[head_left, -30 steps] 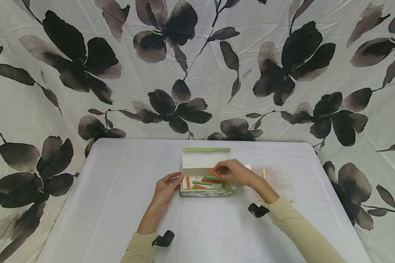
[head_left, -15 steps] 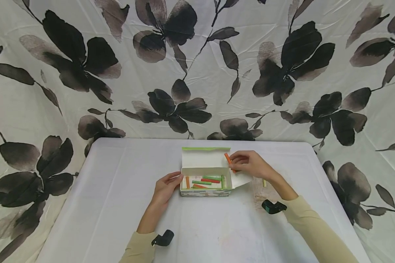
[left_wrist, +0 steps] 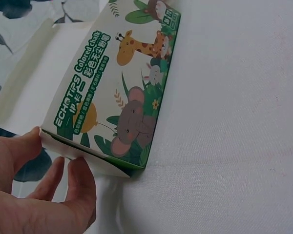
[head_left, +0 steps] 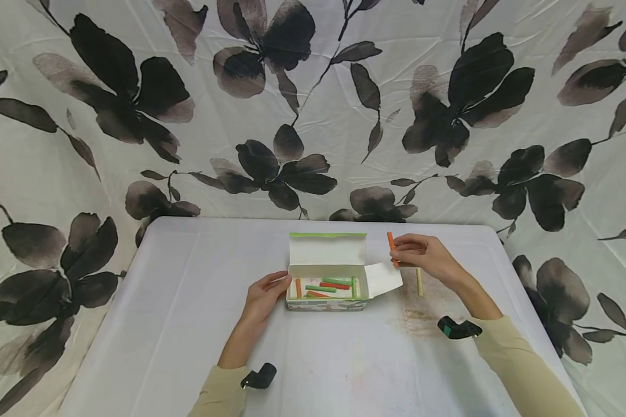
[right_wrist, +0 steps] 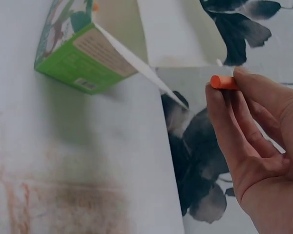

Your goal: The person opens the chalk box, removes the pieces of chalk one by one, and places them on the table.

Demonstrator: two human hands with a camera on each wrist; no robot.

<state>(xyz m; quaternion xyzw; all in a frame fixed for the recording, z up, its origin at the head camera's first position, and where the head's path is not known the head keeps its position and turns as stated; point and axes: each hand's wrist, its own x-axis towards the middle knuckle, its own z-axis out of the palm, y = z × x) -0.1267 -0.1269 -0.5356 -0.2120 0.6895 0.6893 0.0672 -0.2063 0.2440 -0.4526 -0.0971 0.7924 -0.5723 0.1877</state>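
The right hand (head_left: 422,258) has carried the orange chalk (head_left: 392,248) out of the box (head_left: 327,288) and further right, fingers pinching it, above the yellow stick (head_left: 419,282). The left hand (head_left: 263,298) rests with relaxed fingers against the box's end, probably to keep it steady.

Soft, even light falls on my table (head_left: 188,324); shadows stay faint, no glare, my wrist views blur up close.
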